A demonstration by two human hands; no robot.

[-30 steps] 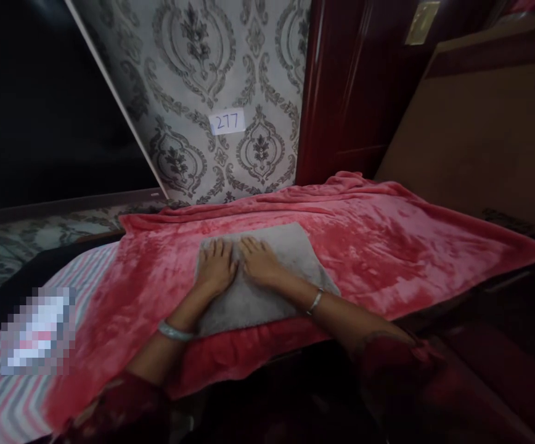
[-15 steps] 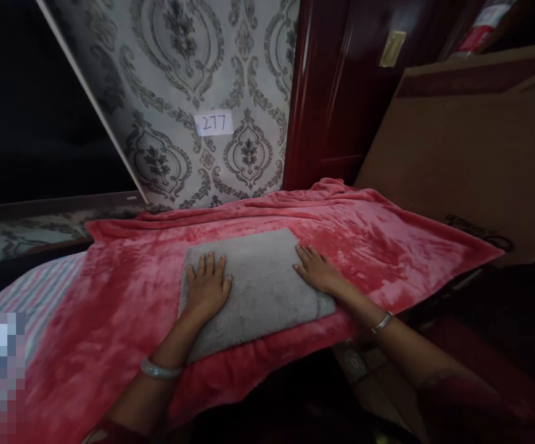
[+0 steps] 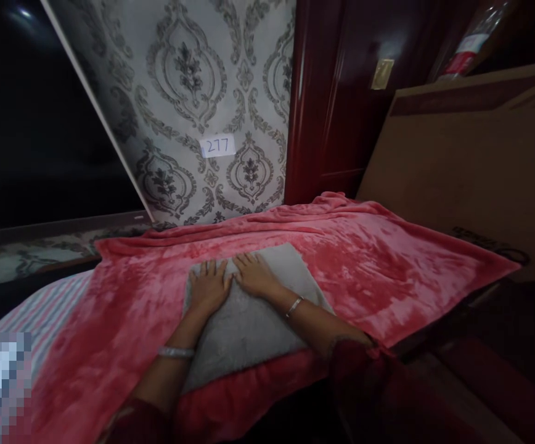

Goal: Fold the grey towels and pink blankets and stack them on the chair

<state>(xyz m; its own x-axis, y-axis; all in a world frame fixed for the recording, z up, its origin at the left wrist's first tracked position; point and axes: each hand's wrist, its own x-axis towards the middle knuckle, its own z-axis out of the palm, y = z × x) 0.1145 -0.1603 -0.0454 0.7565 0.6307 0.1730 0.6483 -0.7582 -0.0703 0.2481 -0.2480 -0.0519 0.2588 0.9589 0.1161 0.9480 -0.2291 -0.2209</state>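
A flat grey piece of plush cloth [image 3: 258,333], roughly rectangular, lies on a pink plush blanket [image 3: 364,259]. My left hand [image 3: 208,287] rests on the cloth's left part, palm down with fingers spread. Close beside it, my right hand [image 3: 254,274] lies flat on the cloth's upper middle, its fingers pointing up and left. The two thumbs nearly meet. Neither hand grips anything. Parts of the cloth are hidden under both hands and the right forearm.
A striped cloth [image 3: 50,308] shows from under the blanket at left. Behind stand a dark screen [image 3: 50,123] and a patterned wall with a paper label [image 3: 218,145] reading 277. A large cardboard box [image 3: 471,166] is at right, with a bottle [image 3: 468,49] behind it.
My right hand has moved left from the cloth's right edge to beside my left hand. My left hand stays on the cloth's left part. The view has tilted up slightly.
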